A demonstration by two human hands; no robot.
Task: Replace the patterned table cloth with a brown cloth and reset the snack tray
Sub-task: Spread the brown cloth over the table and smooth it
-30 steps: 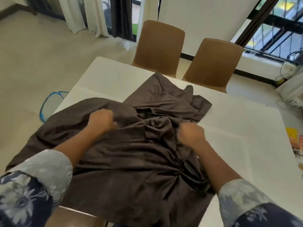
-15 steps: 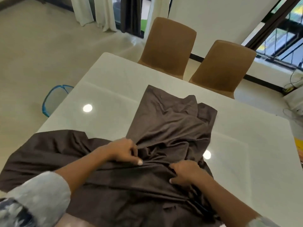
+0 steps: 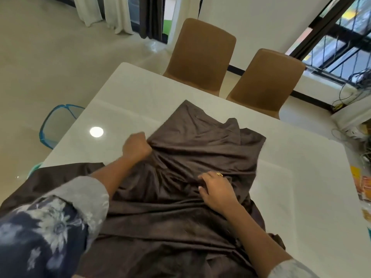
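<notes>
A dark brown cloth lies bunched and half unfolded on the near part of the white table, its near end hanging over the table's front edge. My left hand grips a fold at the cloth's left edge in a closed fist. My right hand lies on the rumpled middle of the cloth, fingers curled into the fabric, a ring on one finger. Neither a patterned cloth nor a snack tray is in view.
Two brown chairs stand at the table's far side. A blue-rimmed mesh basket sits on the floor to the left. Snack packets and cables lie at the right edge.
My left hand has moved up and to the left, carrying a fold of the cloth outward. My right hand has stayed on the cloth's middle.
</notes>
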